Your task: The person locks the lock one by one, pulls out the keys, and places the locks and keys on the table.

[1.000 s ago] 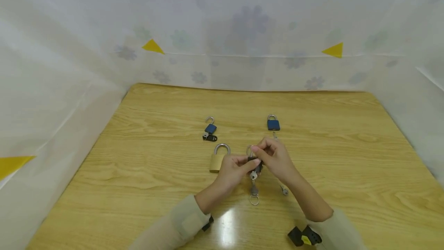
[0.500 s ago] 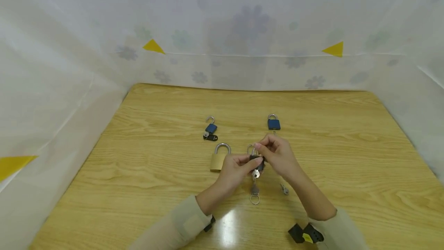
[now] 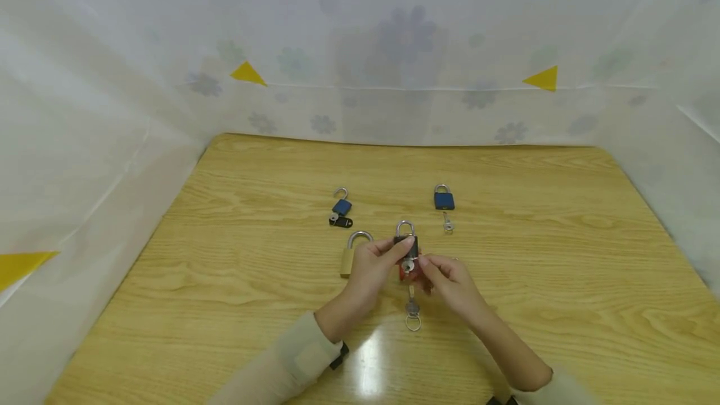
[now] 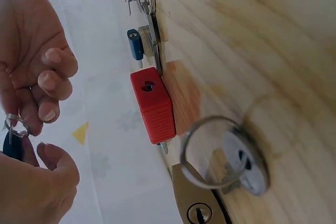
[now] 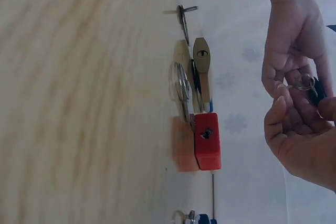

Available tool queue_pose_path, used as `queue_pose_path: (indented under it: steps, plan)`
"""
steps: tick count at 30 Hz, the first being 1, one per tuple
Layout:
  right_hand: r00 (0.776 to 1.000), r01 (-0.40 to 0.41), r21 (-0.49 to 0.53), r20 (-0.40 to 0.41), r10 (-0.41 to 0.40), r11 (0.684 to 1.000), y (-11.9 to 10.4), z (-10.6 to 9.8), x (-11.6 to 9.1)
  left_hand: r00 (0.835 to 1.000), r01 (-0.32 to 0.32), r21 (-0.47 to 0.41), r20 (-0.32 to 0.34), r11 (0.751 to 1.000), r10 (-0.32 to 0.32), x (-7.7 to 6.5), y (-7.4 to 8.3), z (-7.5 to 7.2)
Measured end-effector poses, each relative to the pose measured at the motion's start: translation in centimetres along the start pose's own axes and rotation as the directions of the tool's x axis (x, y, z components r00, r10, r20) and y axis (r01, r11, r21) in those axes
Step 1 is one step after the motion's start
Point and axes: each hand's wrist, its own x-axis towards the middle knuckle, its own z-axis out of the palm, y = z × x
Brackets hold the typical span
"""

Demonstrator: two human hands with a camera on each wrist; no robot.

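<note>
My left hand (image 3: 365, 274) grips a small black padlock (image 3: 407, 246) between thumb and fingers, its metal shackle pointing away from me. A silver key (image 3: 408, 265) with a ring sticks out of the padlock's near end. The thumb and forefinger of my right hand (image 3: 454, 281) pinch at this key. Its other fingers are loosely curled in the left wrist view. Below the hands, a red padlock (image 4: 153, 106) stands on the table, largely hidden in the head view. Close in front of it lies a key on a ring (image 3: 413, 314).
A brass padlock (image 3: 347, 261) lies left, partly behind my left hand. Farther back are an unlocked blue padlock (image 3: 341, 207) with a black-tagged key (image 3: 340, 222), and another blue padlock (image 3: 444, 200) with a key (image 3: 447, 224) before it. White flowered sheeting (image 3: 394, 49) surrounds the table (image 3: 253, 217).
My right hand has moved from the black padlock's shackle down to its key. The padlock has shifted slightly away and left. The key before the right blue padlock is now uncovered.
</note>
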Motion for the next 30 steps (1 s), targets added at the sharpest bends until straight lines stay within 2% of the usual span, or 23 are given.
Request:
queue_pose_path:
  steps: [2,5,13,20,30]
  plan:
    - [0.996,0.086,0.038,0.011,-0.087,0.996,0.5,0.4,-0.2,1.0,-0.005,-0.005,0.003,1.0,0.005,0.1,0.0,0.1]
    - [0.99,0.14,0.079,-0.025,-0.138,0.987,0.7,1.0,-0.2,1.0,-0.011,-0.037,0.024,0.999,0.012,0.0,-0.1,0.2]
    - [0.979,0.153,0.166,-0.158,-0.127,0.974,0.5,2.0,-0.1,0.998,-0.017,-0.077,0.052,0.997,0.021,-0.1,-0.1,0.7]
    - [0.965,0.199,0.151,-0.204,-0.167,0.968,0.8,2.4,-0.3,0.999,0.003,-0.079,0.038,0.997,0.0,-0.3,0.1,1.0]
    - [0.947,0.221,0.164,-0.272,-0.171,0.962,1.1,3.0,-0.4,0.999,0.03,-0.067,0.019,0.997,-0.028,-0.5,0.3,1.3]
